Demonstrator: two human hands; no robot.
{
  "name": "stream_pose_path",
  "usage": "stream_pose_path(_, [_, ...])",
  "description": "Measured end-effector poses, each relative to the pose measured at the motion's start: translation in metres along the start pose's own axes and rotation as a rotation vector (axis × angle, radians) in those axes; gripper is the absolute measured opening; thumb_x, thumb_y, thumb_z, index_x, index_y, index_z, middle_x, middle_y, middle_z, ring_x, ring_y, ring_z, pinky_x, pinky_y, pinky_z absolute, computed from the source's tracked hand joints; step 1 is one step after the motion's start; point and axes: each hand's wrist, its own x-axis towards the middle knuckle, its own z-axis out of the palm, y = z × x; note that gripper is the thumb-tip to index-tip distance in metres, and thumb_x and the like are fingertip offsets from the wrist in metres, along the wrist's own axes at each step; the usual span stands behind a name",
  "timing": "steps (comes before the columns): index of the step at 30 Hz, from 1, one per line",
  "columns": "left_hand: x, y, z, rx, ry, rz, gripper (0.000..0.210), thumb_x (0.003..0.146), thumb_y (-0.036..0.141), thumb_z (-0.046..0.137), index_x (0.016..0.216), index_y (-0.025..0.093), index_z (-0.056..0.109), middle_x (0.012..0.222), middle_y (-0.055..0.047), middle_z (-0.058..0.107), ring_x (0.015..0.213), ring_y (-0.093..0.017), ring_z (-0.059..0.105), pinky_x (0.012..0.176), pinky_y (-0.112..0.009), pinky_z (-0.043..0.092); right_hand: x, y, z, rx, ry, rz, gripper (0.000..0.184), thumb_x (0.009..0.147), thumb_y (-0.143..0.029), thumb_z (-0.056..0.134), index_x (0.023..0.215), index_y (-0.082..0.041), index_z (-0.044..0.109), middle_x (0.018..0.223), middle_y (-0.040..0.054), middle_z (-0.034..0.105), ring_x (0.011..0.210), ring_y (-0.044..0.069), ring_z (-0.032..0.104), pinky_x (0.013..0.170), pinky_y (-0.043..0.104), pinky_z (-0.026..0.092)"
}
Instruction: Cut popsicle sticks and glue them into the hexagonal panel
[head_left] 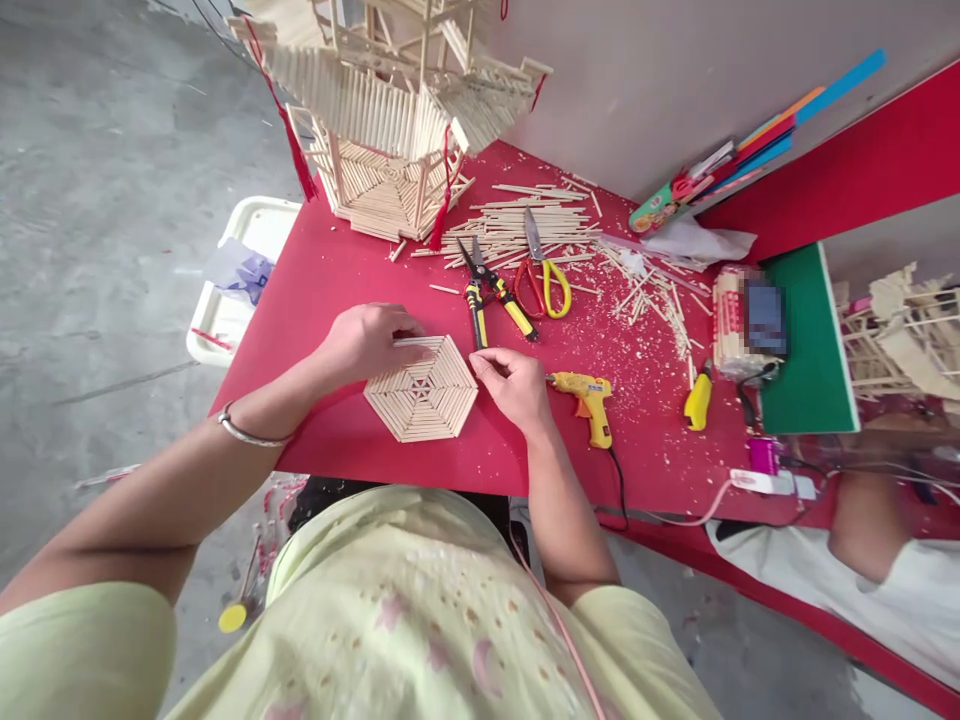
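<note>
Wooden-stick hexagonal panel, presumably light, stiff, somewhat fragile and best taken by its edges, lay on the red table, upper edge pinched by the left hand, the right hand closed thumb-to-forefinger just alongside, contents indiscernible.

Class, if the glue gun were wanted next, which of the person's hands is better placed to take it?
Probably the right hand: it is close beside the yellow glue gun. The left hand is farther away, touching the hexagonal stick panel.

Matt ribbed wd. hexagon, smooth plast. glue gun
</note>
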Motion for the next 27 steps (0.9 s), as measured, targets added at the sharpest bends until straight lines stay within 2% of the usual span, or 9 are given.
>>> stream_pose_path(4, [-0.006, 0.002, 0.0, 0.075, 0.039, 0.074, 0.038, 0.083, 0.058, 0.072, 0.094, 0.023, 0.083, 0.094, -0.006, 0.073, 0.083, -0.02, 0.066, 0.067, -0.028, 0.044, 0.0, 0.003, 0.003, -0.027, -0.026, -0.005, 0.027, 0.095, -0.047, 0.068, 0.096, -0.024, 0.083, 0.083, 0.0027, 0.079, 0.073, 0.018, 0.069, 0.071, 0.03, 0.053])
stream_pose_path(9, [-0.011, 0.001, 0.004, 0.106, 0.054, 0.116, 0.052, 0.083, 0.058, 0.074, 0.12, 0.024, 0.081, 0.112, -0.009, 0.071, 0.091, -0.023, 0.066, 0.074, -0.031, 0.05, 0.001, 0.003, 0.005, -0.022, -0.023, 0.012, 0.025, 0.093, -0.045, 0.07, 0.093, -0.024, 0.083, 0.08, 0.0028, 0.078, 0.069, 0.017, 0.067, 0.067, 0.029, 0.051])
stream_pose_path(14, [-0.012, -0.003, 0.01, 0.123, 0.039, 0.159, 0.05, 0.085, 0.056, 0.073, 0.124, 0.026, 0.08, 0.118, -0.009, 0.069, 0.101, -0.026, 0.065, 0.084, -0.036, 0.052, 0.001, 0.0, 0.007, -0.039, -0.03, 0.019, 0.021, 0.09, -0.041, 0.072, 0.088, -0.022, 0.082, 0.072, 0.001, 0.073, 0.062, 0.015, 0.061, 0.062, 0.027, 0.048])
stream_pose_path(18, [-0.011, -0.003, 0.013, 0.117, 0.056, 0.237, 0.048, 0.086, 0.049, 0.071, 0.128, 0.026, 0.078, 0.124, -0.011, 0.069, 0.11, -0.03, 0.063, 0.095, -0.044, 0.052, 0.001, -0.002, 0.007, -0.034, -0.025, 0.037, 0.021, 0.089, -0.042, 0.073, 0.087, -0.022, 0.081, 0.07, 0.001, 0.072, 0.061, 0.014, 0.059, 0.06, 0.027, 0.048])
stream_pose_path(22, [-0.01, -0.001, 0.016, 0.086, 0.05, 0.353, 0.058, 0.086, 0.037, 0.069, 0.143, 0.026, 0.068, 0.143, -0.013, 0.066, 0.125, -0.035, 0.058, 0.109, -0.054, 0.045, 0.001, -0.003, 0.008, -0.03, -0.015, 0.04, 0.019, 0.089, -0.04, 0.075, 0.085, -0.022, 0.081, 0.071, 0.0011, 0.072, 0.06, 0.014, 0.059, 0.059, 0.027, 0.047])
stream_pose_path(27, [-0.012, 0.001, 0.023, 0.061, -0.004, 0.379, 0.071, 0.09, 0.028, 0.061, 0.16, 0.025, 0.049, 0.152, -0.012, 0.063, 0.146, -0.037, 0.047, 0.118, -0.056, 0.037, 0.001, -0.002, 0.009, -0.026, -0.026, 0.051, 0.02, 0.089, -0.042, 0.075, 0.085, -0.023, 0.08, 0.072, 0.0014, 0.073, 0.061, 0.015, 0.061, 0.06, 0.028, 0.047])
